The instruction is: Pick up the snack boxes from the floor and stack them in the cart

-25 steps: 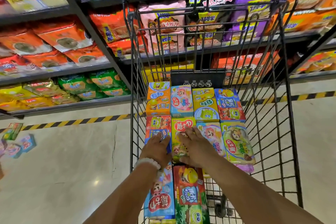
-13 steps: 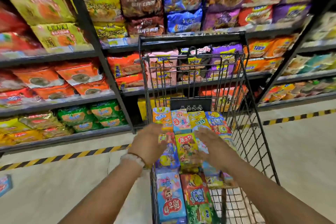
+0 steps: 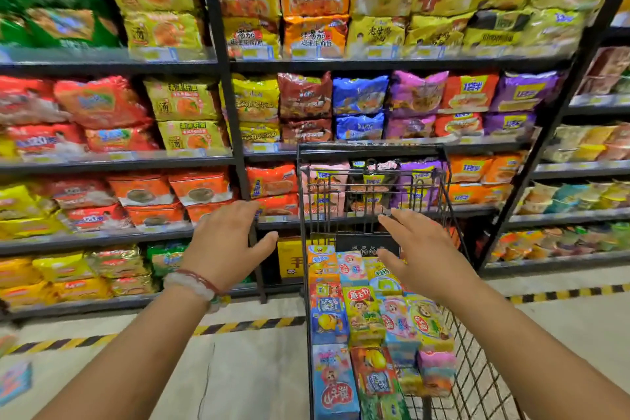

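Bright, even light fills the aisle, with soft glare on the shiny packets on the shelves [image 3: 375, 61]. The left side and the corners are smeared with motion blur. Wide-angle distortion bows the shelf uprights outward. The middle is sharpest, and shadows are faint.

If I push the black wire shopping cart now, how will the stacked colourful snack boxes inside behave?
The colourful snack boxes look like stiff, light cardboard, so they would probably slide rather than bend. They lie flat and packed closely, so tipping seems unlikely. The black wire shopping cart has bare space at its right, so boxes there may shift sideways.
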